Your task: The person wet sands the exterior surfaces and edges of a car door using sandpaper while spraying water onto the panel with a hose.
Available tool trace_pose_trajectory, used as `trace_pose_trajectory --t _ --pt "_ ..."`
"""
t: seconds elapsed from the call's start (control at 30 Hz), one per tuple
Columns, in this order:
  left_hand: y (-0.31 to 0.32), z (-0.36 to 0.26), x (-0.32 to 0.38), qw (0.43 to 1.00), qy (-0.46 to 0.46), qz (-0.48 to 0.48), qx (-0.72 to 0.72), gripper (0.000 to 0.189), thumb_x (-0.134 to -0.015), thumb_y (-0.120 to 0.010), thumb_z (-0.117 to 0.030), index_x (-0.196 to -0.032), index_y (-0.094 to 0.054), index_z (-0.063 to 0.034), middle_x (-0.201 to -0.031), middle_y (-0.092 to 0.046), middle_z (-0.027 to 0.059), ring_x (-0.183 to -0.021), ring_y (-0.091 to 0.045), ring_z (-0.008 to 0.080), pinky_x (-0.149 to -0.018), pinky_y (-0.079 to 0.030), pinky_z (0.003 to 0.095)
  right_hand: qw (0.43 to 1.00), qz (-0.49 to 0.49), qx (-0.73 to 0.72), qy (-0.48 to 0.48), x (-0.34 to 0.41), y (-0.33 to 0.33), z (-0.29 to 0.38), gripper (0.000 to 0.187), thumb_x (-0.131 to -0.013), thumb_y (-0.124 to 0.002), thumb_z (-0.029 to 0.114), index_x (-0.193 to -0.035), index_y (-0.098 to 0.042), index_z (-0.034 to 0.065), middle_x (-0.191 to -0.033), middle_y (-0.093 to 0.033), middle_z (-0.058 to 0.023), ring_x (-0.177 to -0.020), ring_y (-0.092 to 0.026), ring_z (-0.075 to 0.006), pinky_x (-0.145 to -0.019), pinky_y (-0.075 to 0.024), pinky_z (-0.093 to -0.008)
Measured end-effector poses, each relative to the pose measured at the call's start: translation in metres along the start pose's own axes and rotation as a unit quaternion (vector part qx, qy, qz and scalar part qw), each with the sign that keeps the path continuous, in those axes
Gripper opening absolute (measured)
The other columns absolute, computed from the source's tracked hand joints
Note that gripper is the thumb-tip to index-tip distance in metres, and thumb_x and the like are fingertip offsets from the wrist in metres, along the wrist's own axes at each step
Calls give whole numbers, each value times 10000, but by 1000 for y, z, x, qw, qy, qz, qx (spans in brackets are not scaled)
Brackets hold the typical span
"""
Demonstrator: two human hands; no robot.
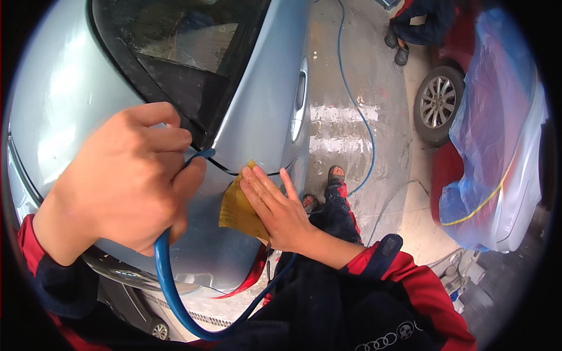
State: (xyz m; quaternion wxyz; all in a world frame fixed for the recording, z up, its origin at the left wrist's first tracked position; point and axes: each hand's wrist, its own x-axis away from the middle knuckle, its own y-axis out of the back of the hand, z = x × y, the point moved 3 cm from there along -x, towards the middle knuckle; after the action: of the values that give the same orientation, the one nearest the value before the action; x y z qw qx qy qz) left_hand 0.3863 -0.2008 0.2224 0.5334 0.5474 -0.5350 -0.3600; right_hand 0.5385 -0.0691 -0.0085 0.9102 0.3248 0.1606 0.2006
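My left hand (pixel 127 171) is closed around a blue hose (pixel 169 281), whose end sticks out past the thumb, above the car's bodywork. The hose loops down and back towards my body. With fingers extended, my right hand (pixel 281 210) presses a yellow sheet of sandpaper (pixel 239 210) against a silver-blue car's rear quarter panel (pixel 197 250), beside the rear door's seam. Part of the sheet is hidden under the fingers. Water glistens on the fingers.
The car's door handle (pixel 300 101) and side window (pixel 184 44) lie ahead. Another blue hose (pixel 372 145) trails over the wet floor (pixel 342 127). On the right stands a red car (pixel 445 175) under blue plastic sheeting (pixel 491 109). A person's legs (pixel 421 22) show beyond.
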Motion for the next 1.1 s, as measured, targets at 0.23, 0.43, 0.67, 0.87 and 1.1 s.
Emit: trace_pose_trajectory --t 0.23,0.43,0.67,0.87,1.1 --pt "-2 8 3 996 20 -23 -78 656 -452 -685 -236 -984 -753 142 -617 -583 103 -661 -605 299 -752 -553 439 993 -102 42 -49 -52 19 -16 1038 -851 -802 154 -1735 -285 -14 -1827 -253 -204 -1718 -199 -333 -1340 -144 -669" --pt "-6 2 1 996 30 -15 -86 645 -461 -695 -200 -995 -747 157 -592 -527 83 -636 -562 296 -742 -542 426 996 -51 32 -59 -31 13 -18 1087 -821 -798 135 -1750 -251 -5 -1823 -261 -215 -1713 -222 -346 -1342 -111 -675" --pt "-8 5 7 994 34 -11 -105 644 -477 -693 -194 -1011 -750 161 -602 -529 68 -649 -570 276 -757 -554 417 988 -133 7 -82 -69 14 -41 1010 -886 -741 159 -1754 -249 3 -1839 -215 -221 -1713 -200 -378 -1352 -102 -661" --pt "-8 -2 2 996 19 -25 -78 638 -478 -697 -181 -1009 -745 170 -598 -536 75 -658 -580 275 -743 -544 417 997 -64 29 -42 -48 24 -42 910 -934 -661 221 -1759 -304 80 -1844 -258 -145 -1713 -215 -340 -1353 -118 -654" --pt "-10 8 4 995 36 10 -94 589 -518 -710 -153 -1017 -752 157 -615 -571 81 -669 -585 287 -753 -537 412 974 -183 -62 -117 -112 47 -99 740 -1058 -517 239 -1747 -315 55 -1837 -263 -163 -1717 -190 -335 -1359 -138 -621"
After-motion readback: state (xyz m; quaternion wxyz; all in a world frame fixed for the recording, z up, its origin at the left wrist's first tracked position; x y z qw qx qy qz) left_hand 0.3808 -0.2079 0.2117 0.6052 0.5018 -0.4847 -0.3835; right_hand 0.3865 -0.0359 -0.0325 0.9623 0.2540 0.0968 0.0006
